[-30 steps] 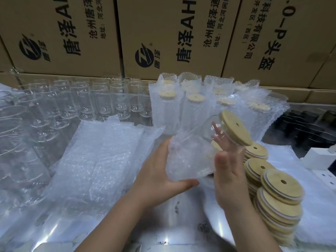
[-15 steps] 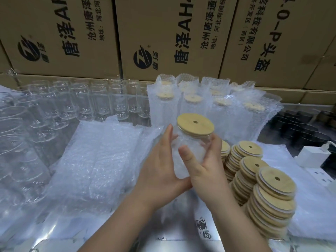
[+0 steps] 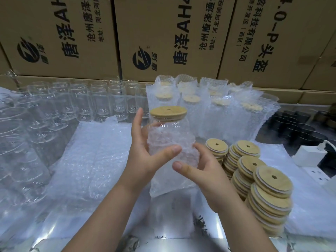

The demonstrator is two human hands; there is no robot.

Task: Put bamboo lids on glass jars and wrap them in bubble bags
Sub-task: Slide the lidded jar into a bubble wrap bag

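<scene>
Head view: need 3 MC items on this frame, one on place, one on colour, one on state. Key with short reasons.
1. Where are the stacks of loose bamboo lids?
A. On the person's right, beside the held jar
B. On the far left among the bare glasses
C. On top of the cardboard boxes

2. What colour is the lid on the held jar?
A. Black
B. Light tan wood
C. Blue

3. How far is the held jar wrapped?
A. No bag on it at all
B. The bubble bag covers its lower part, with the lid and neck still out
C. Fully bagged, lid covered

Key:
1 A: the stacks stand just past the right hand.
2 B: pale wood with a small hole.
3 B: the left hand and right hand hold the bag around the body, and clear glass shows below the lid.
</scene>
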